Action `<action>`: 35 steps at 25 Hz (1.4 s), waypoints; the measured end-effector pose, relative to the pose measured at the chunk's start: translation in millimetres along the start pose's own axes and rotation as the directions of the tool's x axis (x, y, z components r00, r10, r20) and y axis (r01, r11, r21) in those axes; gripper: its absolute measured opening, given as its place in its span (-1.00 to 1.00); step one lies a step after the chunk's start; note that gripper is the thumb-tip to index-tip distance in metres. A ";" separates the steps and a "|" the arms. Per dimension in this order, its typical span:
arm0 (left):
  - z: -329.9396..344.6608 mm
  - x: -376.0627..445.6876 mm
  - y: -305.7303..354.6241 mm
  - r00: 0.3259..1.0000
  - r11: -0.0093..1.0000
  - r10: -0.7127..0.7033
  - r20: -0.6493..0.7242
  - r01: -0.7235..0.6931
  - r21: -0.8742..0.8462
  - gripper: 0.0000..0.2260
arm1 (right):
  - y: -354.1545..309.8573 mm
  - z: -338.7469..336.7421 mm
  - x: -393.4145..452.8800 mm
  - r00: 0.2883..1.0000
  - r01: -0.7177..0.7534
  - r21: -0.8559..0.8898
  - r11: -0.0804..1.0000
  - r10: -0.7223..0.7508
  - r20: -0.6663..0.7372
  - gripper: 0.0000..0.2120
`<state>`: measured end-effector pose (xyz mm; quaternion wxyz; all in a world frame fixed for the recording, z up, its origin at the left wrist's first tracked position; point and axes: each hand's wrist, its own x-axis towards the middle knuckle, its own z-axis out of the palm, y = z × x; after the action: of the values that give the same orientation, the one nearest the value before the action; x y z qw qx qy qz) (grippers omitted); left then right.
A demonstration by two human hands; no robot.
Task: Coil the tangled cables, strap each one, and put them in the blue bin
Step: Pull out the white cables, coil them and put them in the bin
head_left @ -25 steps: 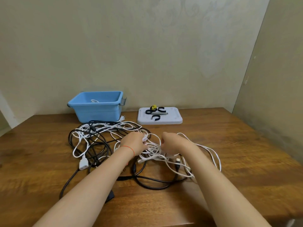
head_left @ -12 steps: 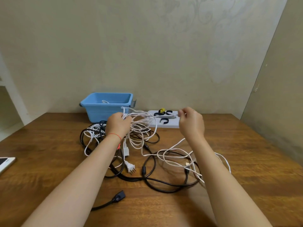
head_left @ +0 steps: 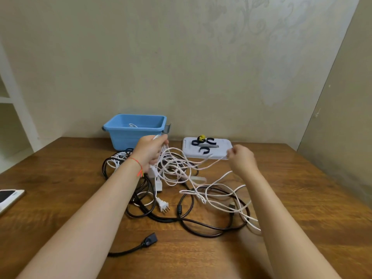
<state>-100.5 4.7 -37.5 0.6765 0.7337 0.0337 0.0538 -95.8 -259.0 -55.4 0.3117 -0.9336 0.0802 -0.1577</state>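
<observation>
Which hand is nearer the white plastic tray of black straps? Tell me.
Right. The right hand hovers at the white plastic tray's front right corner; the left hand is off to its left, nearer the blue bin.

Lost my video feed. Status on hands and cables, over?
Left hand grips white cable bundle; right hand pinches one strand. Black cables tangled through it on table. Blue bin behind, straps untouched.

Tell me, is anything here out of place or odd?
Only the expected mess: white cables and black cables lie tangled on the table. A phone sits at the table's left edge, partly out of view. Nothing looks spilled or damaged.
</observation>
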 end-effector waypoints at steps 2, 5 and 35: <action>8.7 -8.5 20.4 0.992 1.000 0.026 0.126 -0.026 -0.002 -0.73 | -17.2 7.9 -4.3 0.967 0.180 -0.131 0.975 -0.150 0.207 -0.74; 15.6 -17.1 33.7 0.937 1.000 0.010 0.349 -0.013 0.008 -0.62 | -51.2 11.3 -20.5 0.916 0.354 0.131 0.926 -0.371 0.149 -0.72; 36.9 -41.7 23.7 0.933 0.925 0.020 0.360 -0.154 0.348 -0.73 | -58.6 -11.5 -33.3 0.789 -0.053 0.668 0.742 -0.379 0.484 -0.75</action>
<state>-137.7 -38.8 -18.2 0.5178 0.8466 -0.1106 -0.0543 -128.0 -210.7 -19.3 0.6085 -0.7697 -0.1679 0.0952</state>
